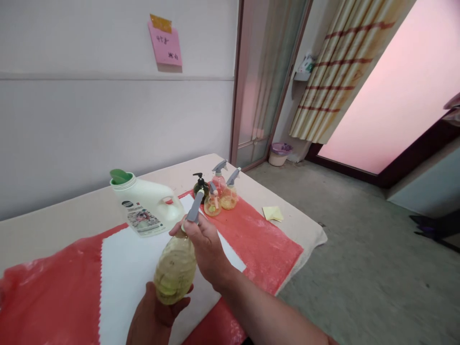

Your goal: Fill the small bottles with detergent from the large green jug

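A clear yellowish spray bottle with a grey trigger head is tilted over the white sheet, held in both hands. My left hand cups its base from below, fingers wrapped round it. At the neck, just under the trigger head, my right hand is closed round the bottle. Some pale liquid shows inside, low in the bottle. Beyond the hands, a pale green jug with a green scoop in its open mouth stands on the table.
Several small bottles, among them a dark pump bottle and a yellow spray bottle, cluster at the back. Red plastic sheeting lies under the white sheet. Yellow sticky notes lie near the table's right edge.
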A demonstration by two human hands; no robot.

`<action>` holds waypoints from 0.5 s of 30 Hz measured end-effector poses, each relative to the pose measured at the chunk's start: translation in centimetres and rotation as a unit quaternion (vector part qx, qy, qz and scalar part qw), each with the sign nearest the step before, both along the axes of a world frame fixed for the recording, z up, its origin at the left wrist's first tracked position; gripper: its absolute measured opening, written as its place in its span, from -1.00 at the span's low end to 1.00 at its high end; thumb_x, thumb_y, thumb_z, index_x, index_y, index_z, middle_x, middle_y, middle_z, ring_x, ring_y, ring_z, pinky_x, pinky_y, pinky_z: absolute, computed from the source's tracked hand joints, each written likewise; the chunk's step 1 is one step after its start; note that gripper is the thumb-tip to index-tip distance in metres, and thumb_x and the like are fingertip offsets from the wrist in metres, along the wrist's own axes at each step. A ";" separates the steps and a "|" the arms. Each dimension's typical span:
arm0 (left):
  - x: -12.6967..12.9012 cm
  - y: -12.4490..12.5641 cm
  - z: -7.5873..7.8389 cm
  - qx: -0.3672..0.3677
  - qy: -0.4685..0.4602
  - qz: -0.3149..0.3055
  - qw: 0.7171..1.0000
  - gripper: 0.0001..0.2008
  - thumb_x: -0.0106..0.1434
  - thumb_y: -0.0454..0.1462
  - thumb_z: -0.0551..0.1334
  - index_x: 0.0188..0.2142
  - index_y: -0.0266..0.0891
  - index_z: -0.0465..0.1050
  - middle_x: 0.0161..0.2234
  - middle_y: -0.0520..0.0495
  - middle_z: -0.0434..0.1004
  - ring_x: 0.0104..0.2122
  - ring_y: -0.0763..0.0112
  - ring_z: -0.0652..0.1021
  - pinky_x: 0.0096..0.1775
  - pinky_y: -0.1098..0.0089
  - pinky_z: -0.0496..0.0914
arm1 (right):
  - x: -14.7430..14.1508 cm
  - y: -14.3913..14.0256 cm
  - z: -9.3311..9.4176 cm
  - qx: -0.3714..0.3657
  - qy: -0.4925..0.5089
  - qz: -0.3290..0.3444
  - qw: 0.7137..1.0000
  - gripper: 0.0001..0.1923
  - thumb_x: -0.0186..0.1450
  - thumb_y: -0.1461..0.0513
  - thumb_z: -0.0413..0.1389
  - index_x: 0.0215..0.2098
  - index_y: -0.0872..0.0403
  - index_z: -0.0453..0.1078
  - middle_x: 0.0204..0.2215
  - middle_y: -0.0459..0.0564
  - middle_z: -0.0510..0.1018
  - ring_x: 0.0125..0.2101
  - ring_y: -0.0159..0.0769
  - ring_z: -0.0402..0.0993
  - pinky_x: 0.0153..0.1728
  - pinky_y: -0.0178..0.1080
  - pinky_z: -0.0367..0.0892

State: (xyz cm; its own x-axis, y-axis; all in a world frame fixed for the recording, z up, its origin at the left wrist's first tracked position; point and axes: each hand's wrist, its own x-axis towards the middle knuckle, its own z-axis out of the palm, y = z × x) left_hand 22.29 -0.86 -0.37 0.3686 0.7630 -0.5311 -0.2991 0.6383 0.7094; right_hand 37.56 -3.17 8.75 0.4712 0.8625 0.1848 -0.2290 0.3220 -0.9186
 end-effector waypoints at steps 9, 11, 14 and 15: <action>-0.6 0.5 0.3 0.051 0.095 0.027 0.994 -0.63 0.11 -0.22 0.39 -0.10 -0.26 0.48 -0.22 -0.16 0.66 -0.32 0.30 0.65 -0.34 0.42 0.54 | 8.4 -1.1 0.8 -0.067 -0.206 -0.288 0.933 -0.80 0.22 0.07 0.15 -0.36 0.04 0.44 -0.49 -0.16 0.43 -0.42 -0.34 0.29 -0.34 -0.26 0.19; -0.7 0.4 0.4 0.058 0.103 0.026 0.993 -0.59 0.07 -0.19 0.42 -0.09 -0.28 0.50 -0.19 -0.19 0.65 -0.29 0.27 0.65 -0.32 0.41 0.54 | 11.1 -1.1 -0.4 -0.098 -0.197 -0.364 0.905 -0.76 0.20 0.05 0.14 -0.36 0.06 0.44 -0.53 -0.18 0.41 -0.47 -0.36 0.23 -0.38 -0.26 0.14; -0.7 0.3 0.3 0.062 0.110 0.012 0.992 -0.53 0.02 -0.15 0.45 -0.09 -0.29 0.51 -0.16 -0.22 0.65 -0.27 0.25 0.65 -0.30 0.41 0.54 | 14.3 -0.4 -3.5 -0.124 -0.169 -0.406 0.890 -0.72 0.13 0.06 0.16 -0.36 0.12 0.46 -0.54 -0.17 0.40 -0.49 -0.38 0.19 -0.40 -0.26 0.10; -0.6 0.3 0.2 0.064 0.112 0.006 0.992 -0.52 0.02 -0.14 0.45 -0.09 -0.29 0.51 -0.16 -0.22 0.64 -0.27 0.25 0.65 -0.29 0.41 0.54 | 15.1 -0.1 -4.7 -0.128 -0.159 -0.413 0.888 -0.70 0.10 0.06 0.16 -0.35 0.14 0.46 -0.52 -0.15 0.43 -0.47 -0.37 0.21 -0.39 -0.26 0.10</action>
State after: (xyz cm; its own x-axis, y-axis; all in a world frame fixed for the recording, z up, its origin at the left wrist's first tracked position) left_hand 21.65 -0.60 -0.18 0.2434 0.8333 -0.4964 -0.1325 0.5355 0.8341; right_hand 52.65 -3.25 4.09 0.9215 0.2803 0.2690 0.2716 0.0304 -0.9619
